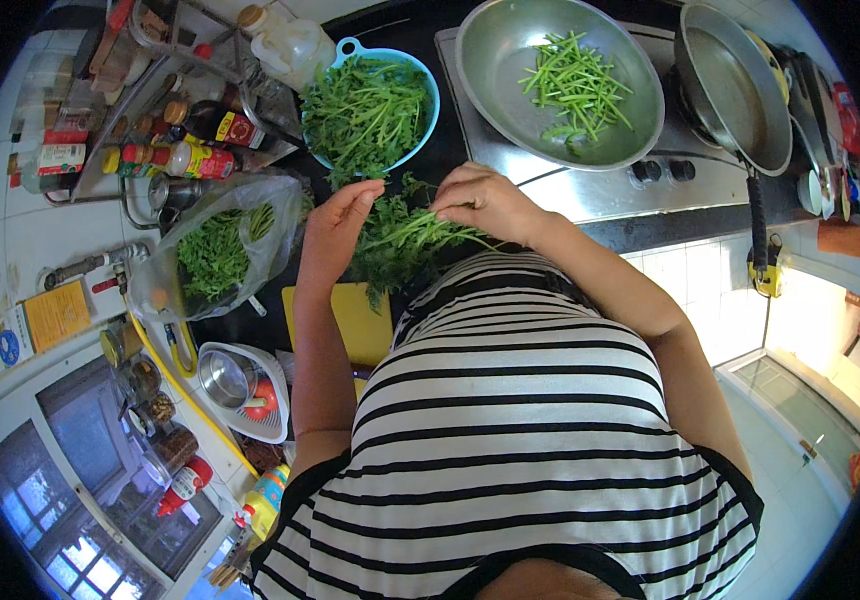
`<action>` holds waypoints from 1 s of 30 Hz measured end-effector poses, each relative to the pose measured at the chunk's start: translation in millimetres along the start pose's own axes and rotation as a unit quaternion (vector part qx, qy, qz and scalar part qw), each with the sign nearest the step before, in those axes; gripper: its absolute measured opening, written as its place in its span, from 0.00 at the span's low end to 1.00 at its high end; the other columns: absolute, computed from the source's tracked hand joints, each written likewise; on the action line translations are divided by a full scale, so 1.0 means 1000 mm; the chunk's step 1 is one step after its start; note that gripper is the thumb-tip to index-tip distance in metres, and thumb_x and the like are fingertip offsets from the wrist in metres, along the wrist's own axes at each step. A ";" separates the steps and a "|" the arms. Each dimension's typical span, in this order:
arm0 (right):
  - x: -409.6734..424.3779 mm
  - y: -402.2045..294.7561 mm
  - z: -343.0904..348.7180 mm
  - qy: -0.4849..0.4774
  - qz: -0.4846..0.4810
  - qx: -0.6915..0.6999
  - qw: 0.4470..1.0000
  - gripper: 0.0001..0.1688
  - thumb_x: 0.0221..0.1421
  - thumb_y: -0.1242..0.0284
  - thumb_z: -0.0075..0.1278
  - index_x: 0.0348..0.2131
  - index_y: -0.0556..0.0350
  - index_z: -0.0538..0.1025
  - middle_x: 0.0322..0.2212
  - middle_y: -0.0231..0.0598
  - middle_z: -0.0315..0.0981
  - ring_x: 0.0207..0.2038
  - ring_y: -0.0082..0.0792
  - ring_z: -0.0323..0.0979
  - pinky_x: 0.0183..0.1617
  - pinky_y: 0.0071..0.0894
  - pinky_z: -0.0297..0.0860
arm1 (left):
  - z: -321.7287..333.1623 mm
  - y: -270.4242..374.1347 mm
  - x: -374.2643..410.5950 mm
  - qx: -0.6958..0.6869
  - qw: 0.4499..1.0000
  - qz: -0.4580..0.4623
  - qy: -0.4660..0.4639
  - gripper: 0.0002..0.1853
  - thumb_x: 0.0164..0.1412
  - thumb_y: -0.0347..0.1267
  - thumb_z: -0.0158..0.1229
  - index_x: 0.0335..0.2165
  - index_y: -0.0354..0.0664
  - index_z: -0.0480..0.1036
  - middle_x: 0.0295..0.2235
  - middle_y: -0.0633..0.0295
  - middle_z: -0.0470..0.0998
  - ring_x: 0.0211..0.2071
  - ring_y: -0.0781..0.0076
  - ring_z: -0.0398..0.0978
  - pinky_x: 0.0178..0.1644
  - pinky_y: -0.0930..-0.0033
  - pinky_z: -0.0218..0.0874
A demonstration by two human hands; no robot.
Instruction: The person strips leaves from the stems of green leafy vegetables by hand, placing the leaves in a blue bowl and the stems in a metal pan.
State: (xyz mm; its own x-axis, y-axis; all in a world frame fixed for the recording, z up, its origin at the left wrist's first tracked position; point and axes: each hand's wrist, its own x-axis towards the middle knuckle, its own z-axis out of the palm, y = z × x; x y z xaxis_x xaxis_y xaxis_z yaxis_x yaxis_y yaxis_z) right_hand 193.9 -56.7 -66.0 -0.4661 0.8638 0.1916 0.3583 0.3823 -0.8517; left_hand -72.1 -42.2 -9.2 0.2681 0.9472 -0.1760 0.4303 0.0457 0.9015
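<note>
My right hand (490, 204) pinches the stems of leafy greens (419, 229), which lie in a loose heap on the dark counter close to my body. My left hand (344, 221) is raised at the left of this heap, thumb and fingertips close together. Whether a leaf is between those fingertips, I cannot tell. Just beyond it, a light blue plastic basin (436, 112) holds leafy greens (370, 112), some hanging over its near rim. Farther right, a wide steel bowl (490, 97) contains cut green stems (576, 90).
The bowl rests on a steel gas stove (587, 196), with a long-handled pan (730, 97) to its right. At left are a clear plastic bag (265, 255) of greens, a rack of sauce bottles (205, 161), a yellow cutting board (362, 322) and a white colander (276, 420).
</note>
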 end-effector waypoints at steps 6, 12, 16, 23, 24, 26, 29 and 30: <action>0.000 -0.019 -0.009 0.063 0.142 0.155 0.976 0.11 0.63 0.66 0.57 0.40 0.54 0.82 0.31 0.38 0.82 0.32 0.30 0.78 0.38 0.28 0.72 | 0.007 -0.008 0.009 -0.081 0.988 -0.026 -0.129 0.22 0.75 0.42 0.48 0.49 0.32 0.76 0.43 0.57 0.83 0.46 0.71 0.78 0.54 0.68 0.64; -0.001 -0.034 -0.027 0.075 0.204 0.101 0.971 0.12 0.65 0.66 0.55 0.41 0.54 0.80 0.27 0.35 0.80 0.34 0.27 0.79 0.42 0.32 0.72 | 0.001 -0.013 0.012 -0.056 0.981 -0.026 -0.184 0.18 0.73 0.37 0.50 0.50 0.34 0.76 0.37 0.60 0.82 0.42 0.73 0.78 0.51 0.70 0.66; -0.006 -0.032 -0.023 0.085 -0.012 -0.276 0.957 0.14 0.59 0.69 0.55 0.46 0.50 0.77 0.30 0.39 0.79 0.36 0.46 0.77 0.48 0.45 0.68 | 0.001 -0.008 0.015 -0.018 0.983 -0.009 -0.184 0.15 0.71 0.34 0.52 0.49 0.36 0.76 0.32 0.62 0.80 0.36 0.75 0.77 0.46 0.71 0.67; 0.013 -0.036 0.005 0.030 -0.089 -0.340 0.936 0.07 0.54 0.67 0.53 0.31 0.48 0.74 0.25 0.34 0.72 0.36 0.36 0.74 0.44 0.39 0.65 | 0.025 0.004 0.021 0.014 0.978 -0.033 -0.207 0.11 0.69 0.33 0.53 0.36 0.35 0.75 0.26 0.66 0.77 0.30 0.77 0.74 0.37 0.71 0.65; 0.015 -0.037 0.004 0.019 -0.089 -0.334 0.938 0.07 0.54 0.66 0.52 0.30 0.48 0.74 0.26 0.35 0.72 0.36 0.37 0.74 0.44 0.39 0.65 | 0.028 0.007 0.021 0.031 0.977 -0.042 -0.208 0.11 0.69 0.33 0.53 0.35 0.35 0.74 0.26 0.66 0.76 0.29 0.78 0.73 0.37 0.71 0.64; 0.018 -0.039 -0.001 -0.002 -0.091 -0.322 0.942 0.08 0.55 0.65 0.52 0.29 0.48 0.73 0.27 0.37 0.73 0.36 0.38 0.75 0.44 0.39 0.65 | 0.030 0.004 0.020 0.038 0.977 -0.044 -0.204 0.11 0.69 0.34 0.53 0.34 0.36 0.74 0.25 0.67 0.74 0.28 0.78 0.71 0.36 0.72 0.64; 0.018 -0.029 0.005 0.026 -0.027 -0.206 0.978 0.08 0.58 0.69 0.52 0.29 0.53 0.72 0.27 0.40 0.74 0.34 0.42 0.75 0.42 0.41 0.67 | 0.029 -0.005 0.020 0.006 0.979 -0.021 -0.200 0.12 0.71 0.34 0.51 0.35 0.37 0.74 0.25 0.68 0.72 0.29 0.77 0.70 0.37 0.71 0.64; 0.018 -0.029 0.004 0.021 0.044 -0.117 0.992 0.10 0.58 0.67 0.50 0.30 0.54 0.73 0.29 0.43 0.76 0.36 0.46 0.76 0.43 0.44 0.68 | 0.028 -0.007 0.022 -0.010 0.978 -0.016 -0.208 0.12 0.71 0.34 0.50 0.36 0.37 0.74 0.25 0.68 0.72 0.29 0.77 0.70 0.37 0.71 0.63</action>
State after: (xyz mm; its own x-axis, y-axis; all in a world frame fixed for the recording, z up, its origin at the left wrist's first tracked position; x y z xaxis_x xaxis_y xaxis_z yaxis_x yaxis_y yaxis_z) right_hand 171.6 -53.1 -40.3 -0.3916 0.9085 0.1461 0.5762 0.3659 -0.7308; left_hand -45.7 -30.7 -30.7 0.5847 0.7338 -0.3459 0.4283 0.0829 0.8999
